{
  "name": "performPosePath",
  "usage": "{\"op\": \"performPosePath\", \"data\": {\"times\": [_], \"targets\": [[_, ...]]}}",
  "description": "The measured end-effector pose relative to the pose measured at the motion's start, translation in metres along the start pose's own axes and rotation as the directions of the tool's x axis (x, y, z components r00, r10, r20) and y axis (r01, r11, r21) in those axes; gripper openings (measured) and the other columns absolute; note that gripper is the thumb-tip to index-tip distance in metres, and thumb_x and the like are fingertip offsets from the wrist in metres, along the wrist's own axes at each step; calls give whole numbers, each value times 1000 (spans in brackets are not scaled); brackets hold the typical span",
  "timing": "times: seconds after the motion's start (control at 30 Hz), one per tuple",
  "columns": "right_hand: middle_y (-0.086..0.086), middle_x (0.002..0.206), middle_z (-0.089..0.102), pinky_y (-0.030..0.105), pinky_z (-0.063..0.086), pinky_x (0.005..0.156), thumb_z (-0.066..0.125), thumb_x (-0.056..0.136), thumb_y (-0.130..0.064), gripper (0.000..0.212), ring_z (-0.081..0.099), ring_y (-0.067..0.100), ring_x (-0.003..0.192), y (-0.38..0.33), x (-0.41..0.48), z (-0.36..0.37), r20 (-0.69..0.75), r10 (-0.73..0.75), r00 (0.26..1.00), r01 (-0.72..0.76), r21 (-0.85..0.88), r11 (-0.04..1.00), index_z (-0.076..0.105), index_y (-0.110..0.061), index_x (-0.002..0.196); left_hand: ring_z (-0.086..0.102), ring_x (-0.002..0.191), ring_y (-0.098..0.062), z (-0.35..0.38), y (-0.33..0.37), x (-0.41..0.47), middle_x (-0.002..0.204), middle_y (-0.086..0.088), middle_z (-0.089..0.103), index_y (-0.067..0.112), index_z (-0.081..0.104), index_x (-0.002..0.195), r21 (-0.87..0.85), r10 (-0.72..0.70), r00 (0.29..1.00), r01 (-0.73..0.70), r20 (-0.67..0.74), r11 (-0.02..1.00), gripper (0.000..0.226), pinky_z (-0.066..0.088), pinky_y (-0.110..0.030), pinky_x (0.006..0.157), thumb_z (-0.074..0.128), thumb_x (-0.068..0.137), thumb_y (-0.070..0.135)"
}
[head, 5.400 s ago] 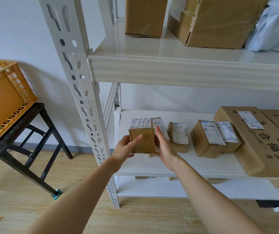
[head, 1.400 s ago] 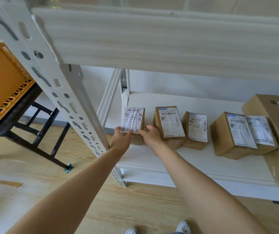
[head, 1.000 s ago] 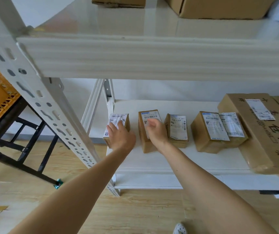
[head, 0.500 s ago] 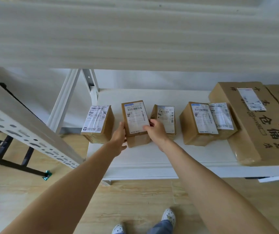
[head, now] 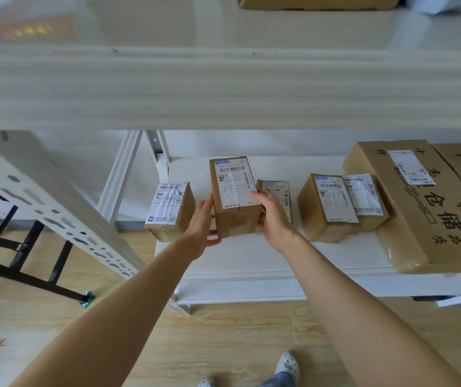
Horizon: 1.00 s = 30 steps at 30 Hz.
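Note:
A small brown cardboard parcel [head: 234, 191] with a white barcode label on top sits between my two hands, over the white lower shelf [head: 240, 255]. My left hand [head: 202, 229] grips its left side and lower front corner. My right hand [head: 272, 216] grips its right side, thumb on the label's edge. To its left, a similar labelled parcel [head: 169, 209] stands at the shelf's left end. Just right of my right hand lies a smaller labelled parcel [head: 278, 192], partly hidden by it.
Two more labelled parcels [head: 335, 205] and a large flat carton [head: 430, 208] with printed characters fill the shelf's right side. The upper shelf beam [head: 223, 90] hangs close overhead. A perforated white upright [head: 47, 208] and a black stand [head: 25, 258] are at left. My shoes show on the wooden floor.
Both hands set the first parcel at the shelf's left end, then moved to the second parcel. Since half a second ago that parcel has come up and toward me between both hands.

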State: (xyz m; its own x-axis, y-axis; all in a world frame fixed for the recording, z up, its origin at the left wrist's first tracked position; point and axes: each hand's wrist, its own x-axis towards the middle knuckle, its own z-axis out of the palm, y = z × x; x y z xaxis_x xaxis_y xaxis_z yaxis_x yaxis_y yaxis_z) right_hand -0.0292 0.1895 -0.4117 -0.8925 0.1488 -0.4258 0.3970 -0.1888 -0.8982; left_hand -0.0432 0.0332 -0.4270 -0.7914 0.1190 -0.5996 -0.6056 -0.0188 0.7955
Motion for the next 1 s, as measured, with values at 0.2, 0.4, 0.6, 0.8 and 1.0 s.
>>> {"op": "performPosePath", "data": {"times": [0.2, 0.4, 0.6, 0.8, 1.0], "targets": [[-14, 77, 73, 23, 45, 63, 37, 105, -39, 33, 66, -3, 67, -19, -25, -4, 11, -56, 998, 56, 33, 998, 67, -29, 95, 67, 99, -30, -9, 22, -35, 148, 5, 49, 32, 49, 142, 42, 74, 993, -78, 89, 996, 54, 56, -36, 74, 32, 101, 63], [-9, 94, 72, 33, 44, 79, 38, 88, 6, 53, 64, 16, 90, -31, -54, -5, -52, -149, 987, 148, -35, 988, 64, -23, 124, 64, 109, -26, -15, 39, -60, 149, 3, 47, 28, 41, 149, 98, 217, 970, -228, 109, 969, 61, 57, -32, 69, 29, 101, -8], [-2, 123, 66, 24, 52, 84, 49, 79, 23, 68, 59, 13, 120, -28, -79, -3, 39, -259, 965, 261, -223, 939, 57, -15, 135, 64, 114, -25, -31, 42, -71, 149, 1, 49, 29, 43, 149, 265, 304, 947, -321, 107, 909, 83, 55, -25, 64, 30, 86, -23], [-1, 147, 52, 25, 44, 95, 56, 77, 12, 77, 44, 12, 136, -26, -83, -3, 119, -244, 963, 265, -229, 937, 49, -21, 145, 59, 84, -16, -42, 42, -80, 114, -5, 60, 26, 50, 145, 278, 356, 928, -372, 111, 885, 71, 55, -28, 74, 43, 89, -18], [-9, 125, 66, 37, 31, 108, 47, 93, -11, 40, 50, 13, 129, -33, -91, 3, 119, -181, 976, 194, -101, 976, 64, -27, 126, 61, 116, -25, -49, 43, -82, 124, -8, 65, 28, 55, 139, 277, 378, 916, -400, 131, 874, 55, 49, -42, 103, 62, 92, 2]]}}
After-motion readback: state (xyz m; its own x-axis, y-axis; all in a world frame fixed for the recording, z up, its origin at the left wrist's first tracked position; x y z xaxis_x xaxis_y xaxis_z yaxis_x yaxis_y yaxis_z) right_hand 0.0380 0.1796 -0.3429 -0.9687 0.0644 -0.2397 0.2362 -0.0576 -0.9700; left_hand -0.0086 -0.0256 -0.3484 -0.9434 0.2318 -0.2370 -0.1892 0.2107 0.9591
